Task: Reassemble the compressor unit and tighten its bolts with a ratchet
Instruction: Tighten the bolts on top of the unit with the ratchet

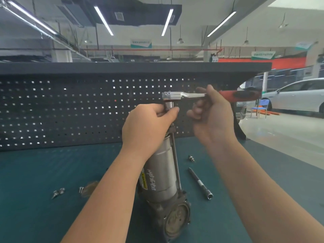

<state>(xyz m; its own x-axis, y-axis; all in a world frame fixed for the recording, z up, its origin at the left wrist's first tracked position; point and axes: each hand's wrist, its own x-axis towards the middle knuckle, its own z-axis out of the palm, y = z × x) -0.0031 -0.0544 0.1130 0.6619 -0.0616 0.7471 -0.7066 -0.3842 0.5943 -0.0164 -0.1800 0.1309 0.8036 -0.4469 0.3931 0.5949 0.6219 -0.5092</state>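
Standing on end on the green bench top (52, 172), the compressor (161, 172) can tip: only the left hand (149, 123), pinching the socket (169, 106) at its top, steadies it. Right hand (213, 111) curls loosely round the ratchet (184, 95) shank; a hard swing probably slips the socket off. Spare long bolt (199, 183) and small screws (58, 192) lie alongside; pegboard (70, 111) behind limits swing.

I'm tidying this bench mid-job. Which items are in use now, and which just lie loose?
In use:
ratchet, in the right hand
socket, pinched by the left hand
compressor unit

Lying loose:
long bolt
small fitting
screws
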